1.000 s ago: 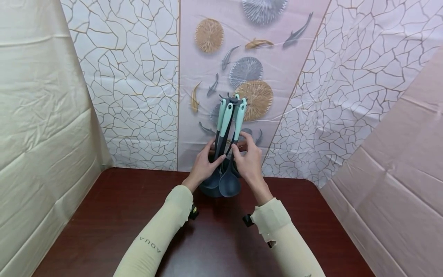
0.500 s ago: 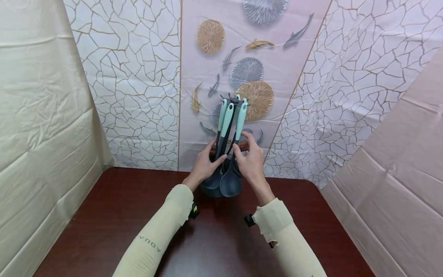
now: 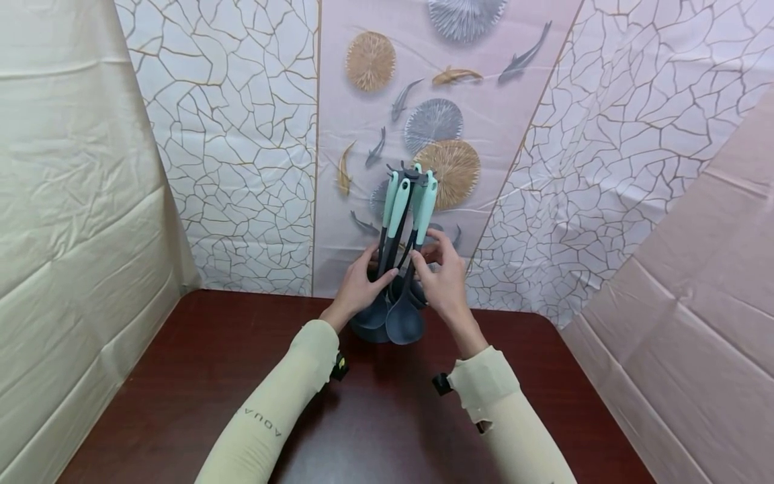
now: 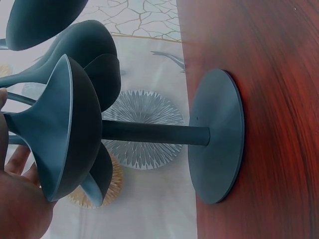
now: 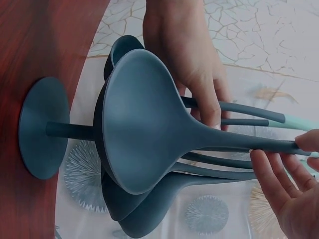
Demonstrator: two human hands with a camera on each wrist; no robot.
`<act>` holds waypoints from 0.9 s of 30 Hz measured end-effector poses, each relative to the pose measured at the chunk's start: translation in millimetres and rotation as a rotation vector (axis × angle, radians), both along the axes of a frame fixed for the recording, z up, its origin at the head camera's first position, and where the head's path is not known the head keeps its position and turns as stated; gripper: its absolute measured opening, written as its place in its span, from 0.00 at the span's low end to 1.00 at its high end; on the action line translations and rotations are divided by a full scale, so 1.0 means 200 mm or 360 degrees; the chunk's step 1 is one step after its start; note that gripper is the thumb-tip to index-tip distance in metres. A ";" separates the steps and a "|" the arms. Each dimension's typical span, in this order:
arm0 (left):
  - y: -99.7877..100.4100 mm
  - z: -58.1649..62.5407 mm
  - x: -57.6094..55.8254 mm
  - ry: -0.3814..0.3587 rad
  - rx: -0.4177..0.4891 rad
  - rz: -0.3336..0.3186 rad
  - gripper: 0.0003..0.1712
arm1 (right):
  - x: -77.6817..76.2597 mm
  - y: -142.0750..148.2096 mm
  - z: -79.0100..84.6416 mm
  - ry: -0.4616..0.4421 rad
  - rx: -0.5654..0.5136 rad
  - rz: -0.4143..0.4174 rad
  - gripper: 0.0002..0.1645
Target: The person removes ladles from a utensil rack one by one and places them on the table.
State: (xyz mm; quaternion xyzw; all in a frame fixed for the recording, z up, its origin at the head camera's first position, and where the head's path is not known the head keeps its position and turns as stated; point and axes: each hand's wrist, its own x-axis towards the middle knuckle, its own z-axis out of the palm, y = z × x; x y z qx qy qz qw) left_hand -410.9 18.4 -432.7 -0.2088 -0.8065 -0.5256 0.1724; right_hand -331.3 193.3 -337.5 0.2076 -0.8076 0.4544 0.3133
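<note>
A dark utensil stand holds several dark kitchen utensils with mint handles; its round base [image 4: 217, 137] rests on the table. My right hand [image 3: 444, 279] pinches the dark neck of the front right ladle [image 3: 405, 324], just below its mint handle [image 3: 427, 208]. In the right wrist view, the ladle's wide bowl [image 5: 139, 119] fills the middle, hiding part of the stand's pole [image 5: 72, 130]. My left hand [image 3: 357, 286] curls round the utensil shafts at the left, near another deep-bowled ladle [image 4: 70, 129]. Whether its fingers also touch the pole is hidden.
A dark red wooden table [image 3: 375, 417] lies below, its far edge close behind the stand. Patterned cloth [image 3: 242, 148] hangs at the back, and cream cloth walls [image 3: 78, 235] stand on the left and right. The stand's hooks [image 3: 411, 173] rise above the handles.
My right hand has shifted slightly right, drawing the ladle's handle a little away from the other handles. The left hand keeps its place on the utensil shafts.
</note>
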 end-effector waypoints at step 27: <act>0.01 -0.01 -0.01 -0.0003 0.0013 -0.0003 0.38 | 0.06 0.12 0.00 0.0014 0.0005 -0.0018 0.26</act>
